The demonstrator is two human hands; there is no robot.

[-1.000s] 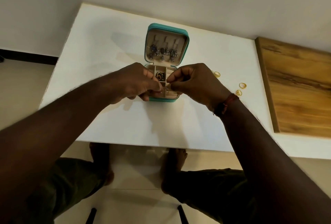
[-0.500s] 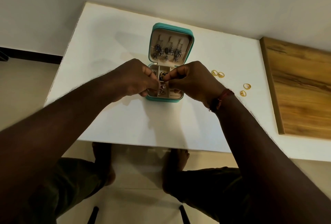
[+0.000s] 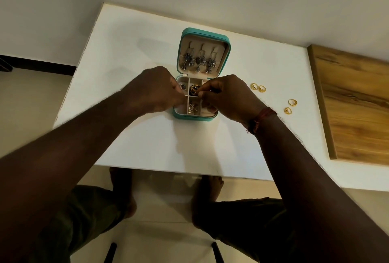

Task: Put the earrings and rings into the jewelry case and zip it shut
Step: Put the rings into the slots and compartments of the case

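The teal jewelry case (image 3: 194,116) lies open on the white table (image 3: 147,140). Its raised lid (image 3: 228,52) holds three dark dangling earrings (image 3: 199,60). My left hand (image 3: 153,92) and my right hand (image 3: 227,96) hover over the base, fingers pinched, with their tips a small gap apart above the divider. I see nothing between the fingertips. A gold earring (image 3: 192,108) rests in the near middle compartment, and a dark ornament (image 3: 194,89) in the one behind it. Two gold rings (image 3: 258,87) lie right of the case, and two more rings (image 3: 290,106) farther right.
A wooden board (image 3: 353,104) covers the table's right end. A wall runs close behind the table. The table's near edge (image 3: 168,171) is in front of my knees, with my bare feet and two dark chair legs on the floor below.
My fingertips, which met around a small earring above the base, have drawn slightly apart. A gold earring now shows in the near middle compartment. The rings have not moved.
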